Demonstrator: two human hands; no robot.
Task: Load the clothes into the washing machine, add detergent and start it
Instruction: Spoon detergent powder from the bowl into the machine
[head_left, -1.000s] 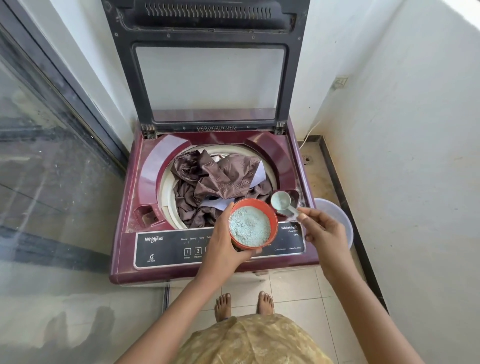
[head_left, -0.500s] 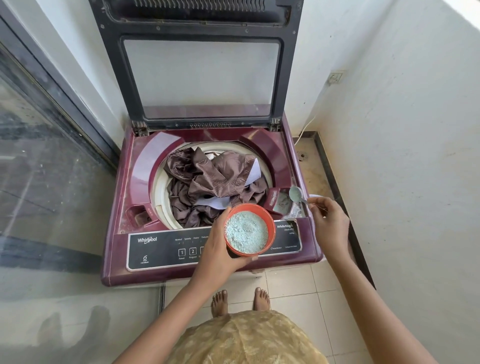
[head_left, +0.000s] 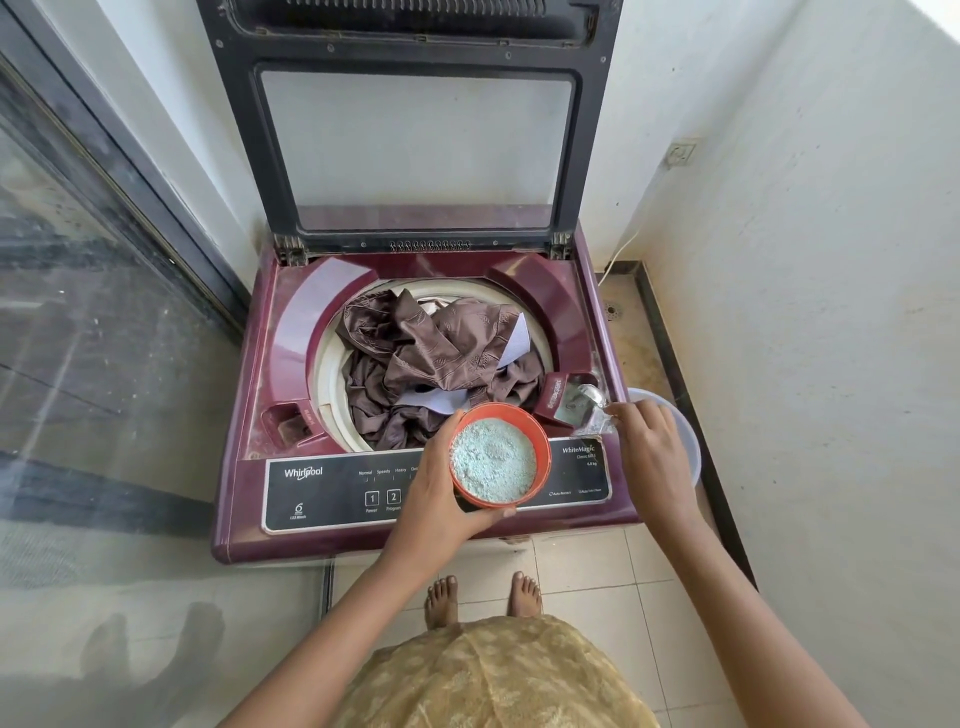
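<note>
A maroon top-loading washing machine (head_left: 260, 415) stands with its lid (head_left: 415, 145) raised. Brown clothes (head_left: 441, 348) with a white piece fill the drum. My left hand (head_left: 436, 499) holds an orange bowl (head_left: 540, 441) of pale blue detergent powder over the control panel (head_left: 332, 493). My right hand (head_left: 649, 447) grips a clear plastic scoop (head_left: 589, 402), tipped over the open detergent compartment (head_left: 563, 397) at the drum's right front corner. Whether powder remains in the scoop is blurred.
A glass sliding door (head_left: 93, 322) runs along the left. White walls close in behind and on the right. A white tub (head_left: 685, 441) sits on the floor right of the machine, partly behind my right hand. My bare feet (head_left: 483, 597) stand on the tiles.
My right hand carried the scoop of powder from beside the bowl rightward to the detergent compartment and tipped it there. The bowl in my left hand stayed roughly in place.
</note>
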